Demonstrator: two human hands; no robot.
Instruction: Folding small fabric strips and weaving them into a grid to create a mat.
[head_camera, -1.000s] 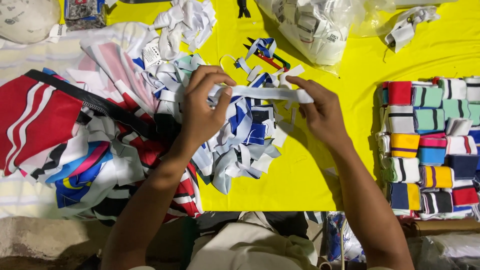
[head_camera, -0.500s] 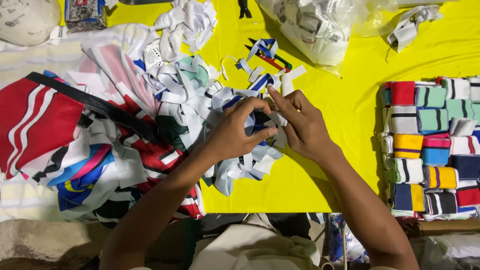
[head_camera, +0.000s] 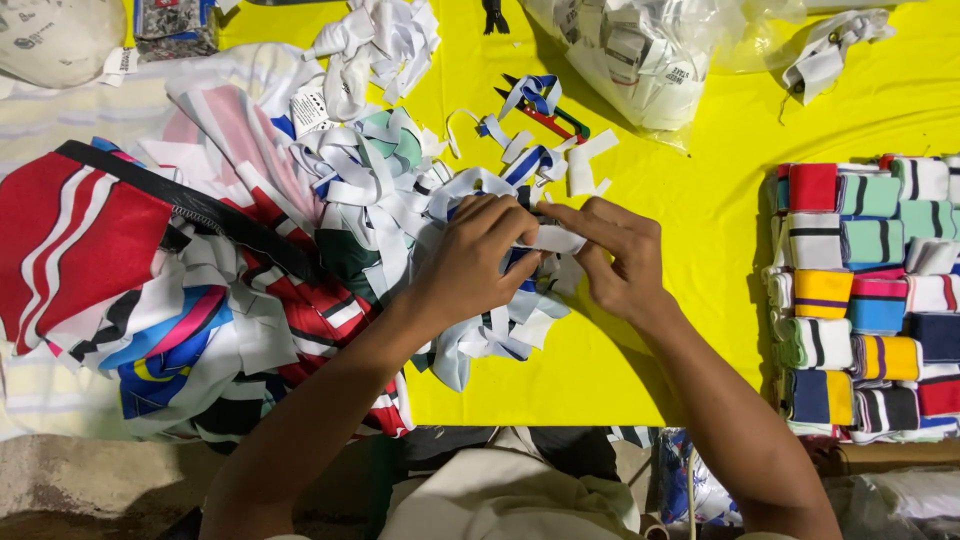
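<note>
Strip (head_camera: 556, 238) of white ribbed fabric now sits gathered between both hands, just above the heap of loose strips (head_camera: 420, 220) at the middle of the yellow table (head_camera: 690, 200). A second ago the same strip was stretched out flat between the two hands, held well apart; half a second ago the hands had closed in toward each other; they now touch at the fingertips, with the strip doubled into a short bundle. Judgement: the strip is being folded, and the fold is nearly complete.

Left hand (head_camera: 478, 258) is closed over the left end of the strip, fingers curled down on it. Right hand (head_camera: 618, 255) pinches the right end, thumb and fingers pressed on the folded edge. Both hold the strip firmly; neither is open.

To the left lies a spread of red, white and blue garments (head_camera: 110, 250), partly under the heap. At the right edge of the table stands a stack of folded strips (head_camera: 870, 300) in red, green, yellow and navy, set in tidy rows, well apart from the hands. At the far side rests a clear plastic bag (head_camera: 640, 50) holding more white pieces.
</note>
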